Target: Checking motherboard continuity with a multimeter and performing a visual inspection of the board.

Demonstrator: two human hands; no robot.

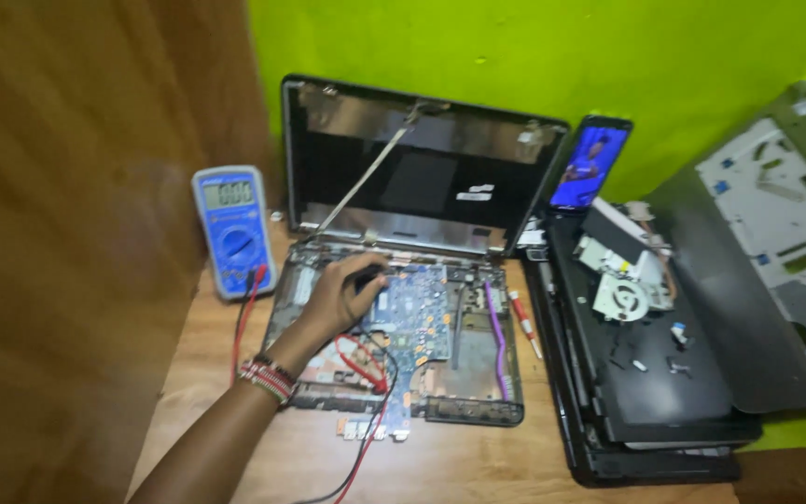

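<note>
1. An opened laptop base (403,336), its top cover off, is lying flat on the wooden table (478,462), with its blue-green motherboard (417,313) facing up so the board can be reached from above.
2. The left hand (338,301) is resting on the left part of that board, fingers curled together around a dark object (368,276), seemingly a meter probe, and pressing its end against the board; the grip itself is too blurred to read finely. A beaded wristband (268,378) is sitting on the wrist.
3. The right hand is not showing in the view.
4. Red and black test leads (366,373) are trailing across the base toward the table's front edge and toward the blue multimeter (231,231), which is leaning upright at the left, display facing the person.
5. The empty lid shell (412,168) is standing open behind the base.
6. A red-handled screwdriver (523,322) is lying just beside the base.
7. A lit phone (591,166) is propped against the green wall (534,56), and further dismantled laptop parts (646,373) are lying stacked at the right.
</note>
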